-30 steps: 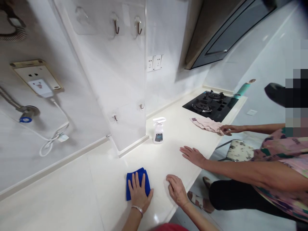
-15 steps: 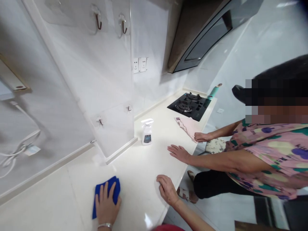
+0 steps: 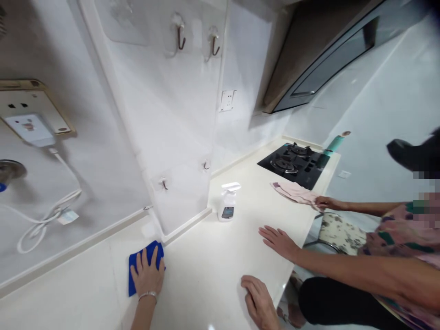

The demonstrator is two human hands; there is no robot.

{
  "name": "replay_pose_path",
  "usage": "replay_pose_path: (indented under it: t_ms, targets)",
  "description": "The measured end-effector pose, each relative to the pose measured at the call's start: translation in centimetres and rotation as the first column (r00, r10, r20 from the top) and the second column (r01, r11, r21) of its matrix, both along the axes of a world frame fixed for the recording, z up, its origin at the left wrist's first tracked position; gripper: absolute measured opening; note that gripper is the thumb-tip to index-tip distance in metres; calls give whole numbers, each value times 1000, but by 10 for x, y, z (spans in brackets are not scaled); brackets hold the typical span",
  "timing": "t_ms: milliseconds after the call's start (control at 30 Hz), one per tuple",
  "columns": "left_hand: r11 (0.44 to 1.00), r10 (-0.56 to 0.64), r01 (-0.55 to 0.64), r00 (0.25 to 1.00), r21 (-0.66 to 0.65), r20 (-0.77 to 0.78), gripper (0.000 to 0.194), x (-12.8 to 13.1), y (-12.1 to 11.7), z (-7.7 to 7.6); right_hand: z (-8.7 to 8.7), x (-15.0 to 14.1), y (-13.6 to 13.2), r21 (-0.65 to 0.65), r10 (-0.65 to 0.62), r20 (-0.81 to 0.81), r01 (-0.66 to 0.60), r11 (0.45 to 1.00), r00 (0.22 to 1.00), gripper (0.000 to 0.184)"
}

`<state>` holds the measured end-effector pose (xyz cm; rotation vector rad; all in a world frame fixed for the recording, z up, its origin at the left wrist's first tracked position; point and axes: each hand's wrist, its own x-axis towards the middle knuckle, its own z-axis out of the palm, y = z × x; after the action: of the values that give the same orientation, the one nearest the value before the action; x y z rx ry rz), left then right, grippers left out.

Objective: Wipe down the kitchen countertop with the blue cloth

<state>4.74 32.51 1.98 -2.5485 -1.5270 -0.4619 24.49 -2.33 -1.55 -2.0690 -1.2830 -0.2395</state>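
Left hand [image 3: 148, 274] spread wide, laid flat over blue cloth [image 3: 132, 257]; pressing on it, not gathered around it. Right hand [image 3: 259, 300] rests on worktop [image 3: 192, 279], fingers loosely bent; no object seen in it, underside hidden.

Cloth position: on the worktop, just beside the corner of the wall trim [image 3: 187, 227]; contact with trim cannot be told.

Hazards, judged:
1. Fabric could catch or fold at the trim corner; cause: its edge lying so near, with fingertips over it. Knuckles could also knock there.
2. Cloth could bunch or slip from under the palm; cause: held by pressure alone.
3. Spray bottle [image 3: 227, 212] stands upright near the trim. A wide sweep rightward might topple it; cause: tall, narrow shape.
4. Co-worker's nearer hand [image 3: 281, 243] lies flat near the right hand; collision possible if either shifts. Co-worker's other hand, on pink cloth [image 3: 296, 192], is well apart.
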Motion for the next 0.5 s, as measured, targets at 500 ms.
replay_pose_path:
  t_ms: [500]
  targets:
    - [975, 128, -105, 986, -197, 105, 47, 56, 112, 8, -20, 7, -7, -35, 4, 72, -2, 999, 997, 37]
